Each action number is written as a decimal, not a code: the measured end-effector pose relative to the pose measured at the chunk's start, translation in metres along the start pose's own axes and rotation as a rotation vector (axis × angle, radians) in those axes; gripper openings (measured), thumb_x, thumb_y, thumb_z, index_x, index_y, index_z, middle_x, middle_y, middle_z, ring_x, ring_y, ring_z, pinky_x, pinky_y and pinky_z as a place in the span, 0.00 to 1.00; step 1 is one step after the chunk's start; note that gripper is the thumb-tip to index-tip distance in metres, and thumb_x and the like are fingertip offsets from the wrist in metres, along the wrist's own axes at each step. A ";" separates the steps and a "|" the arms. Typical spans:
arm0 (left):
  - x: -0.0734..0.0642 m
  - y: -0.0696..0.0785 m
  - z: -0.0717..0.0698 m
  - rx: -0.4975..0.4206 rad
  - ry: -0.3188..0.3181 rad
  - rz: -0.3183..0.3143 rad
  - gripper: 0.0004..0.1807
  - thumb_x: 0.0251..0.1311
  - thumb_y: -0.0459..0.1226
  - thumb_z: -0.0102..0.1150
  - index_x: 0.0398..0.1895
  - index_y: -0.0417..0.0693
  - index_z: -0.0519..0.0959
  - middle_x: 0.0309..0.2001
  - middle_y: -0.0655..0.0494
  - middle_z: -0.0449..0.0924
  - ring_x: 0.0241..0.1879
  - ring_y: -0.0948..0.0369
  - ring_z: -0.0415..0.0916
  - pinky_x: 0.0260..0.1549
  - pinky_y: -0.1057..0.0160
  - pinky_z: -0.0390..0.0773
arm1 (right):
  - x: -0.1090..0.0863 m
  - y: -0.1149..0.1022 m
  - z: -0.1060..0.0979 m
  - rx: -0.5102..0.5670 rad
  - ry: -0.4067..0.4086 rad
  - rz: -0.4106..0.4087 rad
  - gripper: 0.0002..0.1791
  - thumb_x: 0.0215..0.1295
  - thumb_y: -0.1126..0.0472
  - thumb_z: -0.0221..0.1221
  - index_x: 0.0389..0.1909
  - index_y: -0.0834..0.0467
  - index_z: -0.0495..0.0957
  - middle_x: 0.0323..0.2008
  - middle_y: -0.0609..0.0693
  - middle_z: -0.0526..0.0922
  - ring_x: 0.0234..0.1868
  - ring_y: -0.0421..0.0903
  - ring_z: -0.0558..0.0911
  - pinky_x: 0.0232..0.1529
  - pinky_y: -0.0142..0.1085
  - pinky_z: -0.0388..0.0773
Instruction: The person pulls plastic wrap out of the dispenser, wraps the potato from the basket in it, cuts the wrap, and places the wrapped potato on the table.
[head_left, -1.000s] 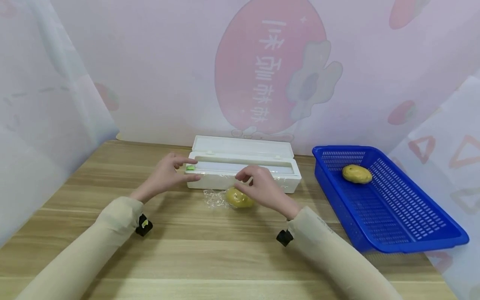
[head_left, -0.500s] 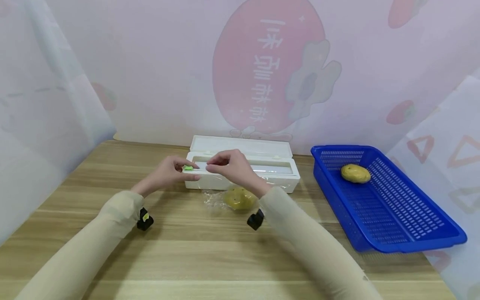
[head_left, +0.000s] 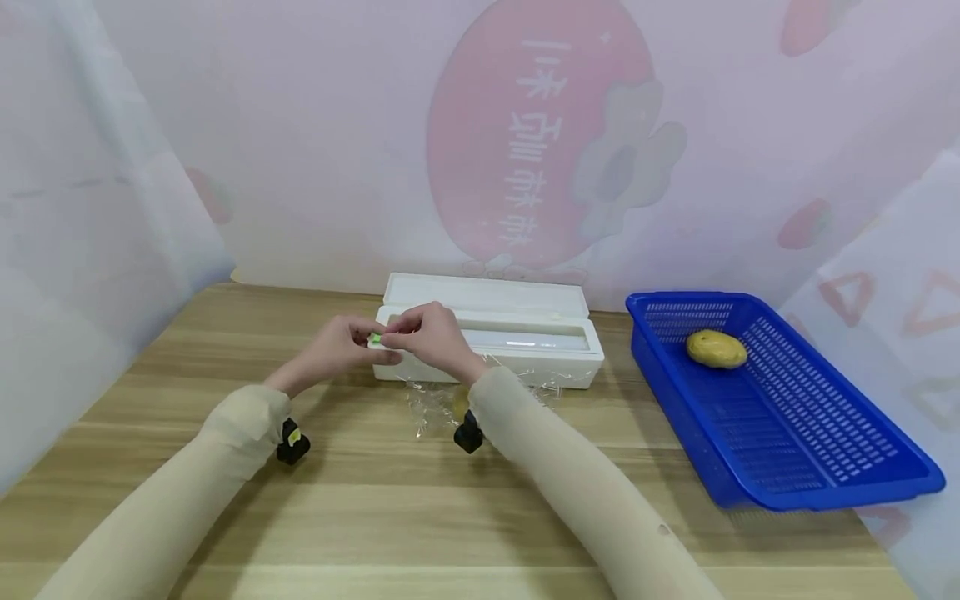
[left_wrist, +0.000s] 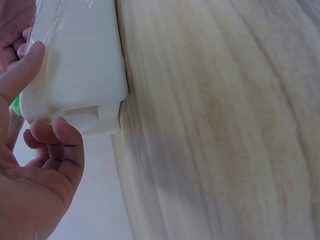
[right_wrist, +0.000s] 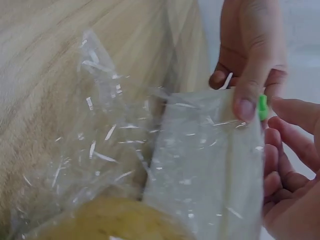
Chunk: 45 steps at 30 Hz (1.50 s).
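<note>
A white cling film dispenser (head_left: 525, 366) stands with its lid raised at the back of the table. My left hand (head_left: 333, 357) grips its left end, thumb on the front face and fingers at the end and top. At that same corner sits a small green slide cutter (right_wrist: 262, 107). My right hand (head_left: 435, 337) reaches across the box and pinches the cutter, though the contact is partly hidden. Clear cling film (right_wrist: 110, 135) hangs down the front and lies crumpled over a potato (right_wrist: 110, 220), which my right wrist mostly hides in the head view.
A blue plastic basket (head_left: 678, 425) with a second potato (head_left: 716, 349) in it stands at the right of the wooden table (head_left: 360, 517). Right behind the dispenser rises a printed cloth backdrop (head_left: 337, 167).
My right hand has moved left from beside the wrapped potato, along the dispenser, to the green slide cutter. My left hand has stayed at the left end.
</note>
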<state>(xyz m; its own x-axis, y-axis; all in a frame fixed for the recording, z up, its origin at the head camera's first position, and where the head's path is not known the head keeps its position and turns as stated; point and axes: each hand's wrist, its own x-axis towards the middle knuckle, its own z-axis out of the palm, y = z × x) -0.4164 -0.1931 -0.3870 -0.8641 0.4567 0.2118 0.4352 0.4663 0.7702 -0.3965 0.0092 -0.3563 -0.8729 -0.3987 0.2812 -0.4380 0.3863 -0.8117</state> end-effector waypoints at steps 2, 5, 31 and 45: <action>0.001 0.001 0.001 -0.004 -0.008 0.008 0.16 0.50 0.48 0.76 0.41 0.55 0.87 0.22 0.52 0.75 0.18 0.64 0.58 0.19 0.65 0.63 | 0.000 0.003 0.001 0.008 0.015 -0.007 0.04 0.61 0.59 0.69 0.32 0.56 0.88 0.28 0.42 0.85 0.29 0.41 0.79 0.29 0.32 0.75; 0.002 0.001 0.002 -0.015 -0.019 0.019 0.15 0.51 0.47 0.75 0.41 0.53 0.87 0.23 0.51 0.77 0.18 0.65 0.57 0.18 0.65 0.63 | 0.001 0.006 0.001 0.023 0.021 -0.013 0.04 0.60 0.60 0.69 0.32 0.57 0.88 0.27 0.43 0.85 0.26 0.41 0.78 0.26 0.31 0.73; 0.004 0.000 -0.002 -0.005 -0.041 -0.041 0.18 0.49 0.45 0.77 0.44 0.52 0.87 0.23 0.54 0.77 0.17 0.65 0.59 0.16 0.68 0.61 | 0.007 0.009 0.012 0.015 0.033 0.096 0.05 0.59 0.63 0.70 0.26 0.57 0.85 0.13 0.47 0.75 0.12 0.37 0.62 0.13 0.29 0.58; 0.007 0.004 -0.004 0.062 -0.063 -0.093 0.22 0.45 0.52 0.77 0.43 0.55 0.88 0.16 0.59 0.65 0.17 0.63 0.56 0.16 0.68 0.57 | 0.005 0.010 0.000 -0.076 -0.031 0.097 0.04 0.60 0.62 0.69 0.29 0.58 0.85 0.11 0.44 0.67 0.13 0.37 0.62 0.14 0.29 0.59</action>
<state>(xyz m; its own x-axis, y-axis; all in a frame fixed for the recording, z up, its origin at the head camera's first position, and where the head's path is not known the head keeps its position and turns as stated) -0.4223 -0.1910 -0.3800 -0.8845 0.4555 0.1014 0.3706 0.5536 0.7457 -0.4051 0.0114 -0.3632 -0.9053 -0.3815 0.1869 -0.3683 0.4857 -0.7927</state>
